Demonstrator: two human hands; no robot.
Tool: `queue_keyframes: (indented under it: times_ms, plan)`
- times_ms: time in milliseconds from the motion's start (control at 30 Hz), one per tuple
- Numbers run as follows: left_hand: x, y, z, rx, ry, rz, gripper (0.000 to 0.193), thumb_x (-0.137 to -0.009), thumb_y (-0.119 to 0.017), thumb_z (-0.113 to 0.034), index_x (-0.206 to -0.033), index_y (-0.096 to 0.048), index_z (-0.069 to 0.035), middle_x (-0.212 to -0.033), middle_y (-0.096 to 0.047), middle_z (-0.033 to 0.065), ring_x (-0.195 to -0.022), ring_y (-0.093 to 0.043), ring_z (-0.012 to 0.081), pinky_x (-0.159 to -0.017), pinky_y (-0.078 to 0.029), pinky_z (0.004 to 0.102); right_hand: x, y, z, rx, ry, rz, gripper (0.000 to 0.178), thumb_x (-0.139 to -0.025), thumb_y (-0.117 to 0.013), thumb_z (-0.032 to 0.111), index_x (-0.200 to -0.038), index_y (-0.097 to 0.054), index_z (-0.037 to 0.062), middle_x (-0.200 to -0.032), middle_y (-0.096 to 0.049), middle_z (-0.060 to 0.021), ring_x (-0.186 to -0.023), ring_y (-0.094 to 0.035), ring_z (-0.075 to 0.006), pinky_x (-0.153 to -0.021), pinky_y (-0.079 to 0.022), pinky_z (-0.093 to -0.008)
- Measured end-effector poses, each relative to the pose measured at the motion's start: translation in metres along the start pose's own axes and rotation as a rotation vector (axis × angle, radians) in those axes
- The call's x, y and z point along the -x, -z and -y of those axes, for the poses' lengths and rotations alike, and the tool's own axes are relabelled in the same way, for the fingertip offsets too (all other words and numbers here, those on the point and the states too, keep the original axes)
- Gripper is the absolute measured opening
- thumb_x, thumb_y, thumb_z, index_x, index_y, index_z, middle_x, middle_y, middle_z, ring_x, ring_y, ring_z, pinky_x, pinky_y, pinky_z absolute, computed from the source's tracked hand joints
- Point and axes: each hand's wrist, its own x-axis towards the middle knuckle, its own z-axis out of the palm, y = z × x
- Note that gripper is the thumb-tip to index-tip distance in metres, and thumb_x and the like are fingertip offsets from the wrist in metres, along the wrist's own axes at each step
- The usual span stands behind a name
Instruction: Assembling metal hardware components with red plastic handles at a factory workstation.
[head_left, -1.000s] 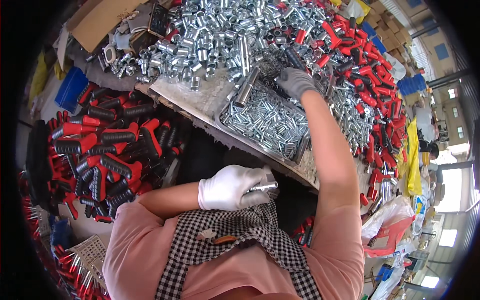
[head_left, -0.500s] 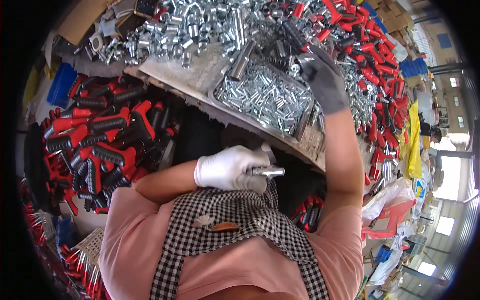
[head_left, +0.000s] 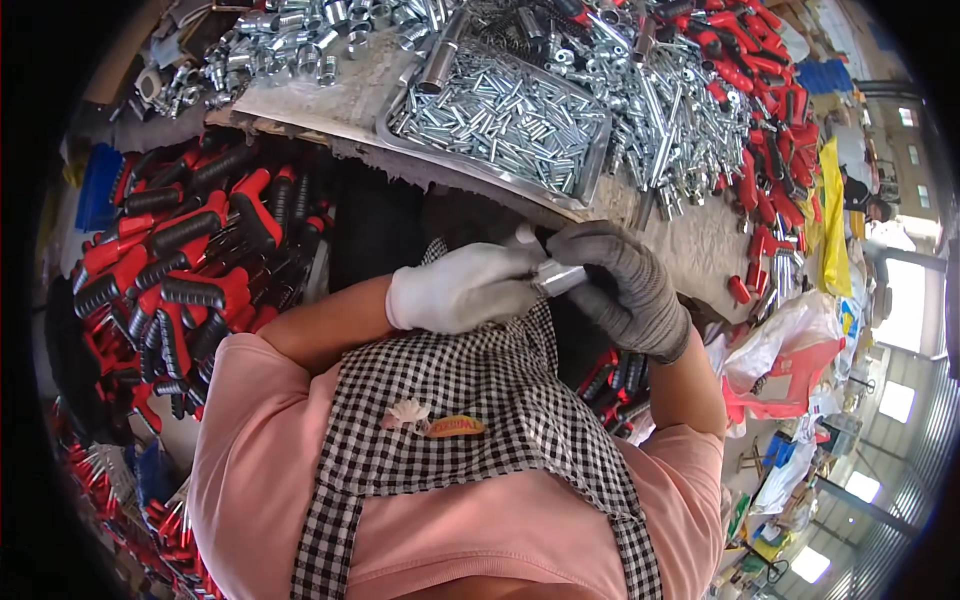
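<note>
In front of my apron, my left hand (head_left: 462, 290) in a white glove is closed around a short shiny metal cylinder (head_left: 561, 279), whose end sticks out to the right. My right hand (head_left: 635, 290), in a grey glove, meets it there with bent fingers at the cylinder's end. Whatever the right fingertips pinch is too small or hidden to make out. Beyond both hands, on the bench (head_left: 300, 104), a metal tray (head_left: 592, 190) holds a heap of small metal pins (head_left: 500, 120). A larger metal tube (head_left: 444, 55) leans at the tray's left side.
Red and black handles (head_left: 215, 240) are piled at my left, below the bench edge. More red handles (head_left: 765, 150) lie at the bench's right end, beside loose metal fittings (head_left: 670, 120). Metal sockets (head_left: 300, 40) cover the far left. A red plastic chair (head_left: 785, 390) stands at right.
My right hand has come back from the parts beyond the tray and now meets my left hand at the cylinder. The left hand still holds the cylinder, now slightly higher in view.
</note>
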Motion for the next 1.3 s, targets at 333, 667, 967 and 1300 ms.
queue_keyframes:
  times_ms: [333,667,967,1300]
  plan:
    - [0.021,-0.014,0.002,-0.336,0.323,-0.063,0.036,-0.077,-0.074,-0.030,-0.092,-0.060,0.000,-0.079,-0.061,0.0184,-0.072,-0.063,0.0367,-0.062,-0.050,0.0433,-0.011,-0.003,0.004,0.252,0.076,0.147,0.034,-0.077,-0.075,0.011,-0.110,-0.065,0.0078,-0.104,-0.065,-0.0118,-0.097,-0.063,-0.0314,-0.084,-0.052,-0.0402]
    - [0.026,-0.011,0.003,-0.382,0.088,-0.138,0.028,-0.074,-0.076,-0.021,-0.075,-0.054,-0.003,-0.071,-0.047,0.0102,-0.060,-0.055,0.0290,-0.053,-0.044,0.0397,-0.015,-0.012,0.007,0.247,-0.111,0.111,0.033,-0.076,-0.079,0.023,-0.102,-0.066,0.0073,-0.087,-0.066,-0.0098,-0.081,-0.066,-0.0297,-0.073,-0.052,-0.0385]
    - [0.027,-0.007,0.004,-0.348,0.101,-0.069,0.035,-0.080,-0.074,-0.033,-0.082,-0.058,-0.002,-0.076,-0.057,0.0165,-0.067,-0.061,0.0338,-0.059,-0.048,0.0425,-0.018,-0.014,0.012,0.495,-0.161,0.102,0.035,-0.076,-0.079,0.034,-0.097,-0.068,0.0091,-0.085,-0.068,-0.0054,-0.075,-0.067,-0.0284,-0.069,-0.053,-0.0369]
    - [0.026,-0.004,0.005,-0.640,-0.110,-0.071,0.016,-0.077,-0.073,-0.027,-0.083,-0.068,-0.014,-0.078,-0.053,0.0080,-0.065,-0.059,0.0266,-0.053,-0.048,0.0375,-0.003,0.000,-0.006,0.309,0.030,0.066,0.059,-0.089,-0.068,0.040,-0.131,-0.053,0.0023,-0.123,-0.063,-0.0186,-0.111,-0.064,-0.0321,-0.094,-0.050,-0.0384]
